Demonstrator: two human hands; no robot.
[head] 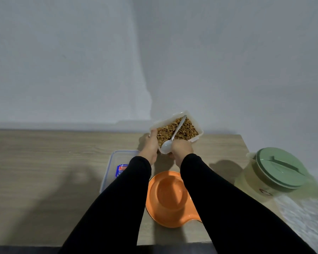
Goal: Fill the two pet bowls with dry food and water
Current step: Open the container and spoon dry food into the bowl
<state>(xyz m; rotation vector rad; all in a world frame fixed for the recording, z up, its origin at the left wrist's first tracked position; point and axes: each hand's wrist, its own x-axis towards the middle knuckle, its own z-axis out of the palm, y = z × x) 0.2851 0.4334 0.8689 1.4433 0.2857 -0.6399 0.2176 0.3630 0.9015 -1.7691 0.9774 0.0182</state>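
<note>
On a wooden table (44,162) against a pale wall (81,61), one person works with two hands, both arms in black sleeves (117,198). The left hand (150,145) grips the left side of one clear tub (196,129), thumb over its near left rim, the other fingers hidden behind the wall of the tub. The tub is tilted, its far edge raised toward the wall, and it holds a layer of brown kibble (184,131). The right hand (181,148) is at the tub's near edge with its fingers curled, seen from the back; it cannot be told for certain what they close on, though it lies right beside the bowl of one white spoon (166,147). The spoon's handle runs up and to the right across the kibble, its bowl at the tub's near corner. One orange bowl (165,197) sits on the table between the two forearms, nearer the person than the tub; its well looks bare, and the right forearm covers its right part, so a second well cannot be seen. One clear lid (117,162) with a blue and red label lies flat to the left of the bowl, partly under the left sleeve. One jug (253,182) with a green lid (279,167) stands at the right end of the table, well apart from the tub. A white patterned cloth (305,217) shows at the lower right.
</note>
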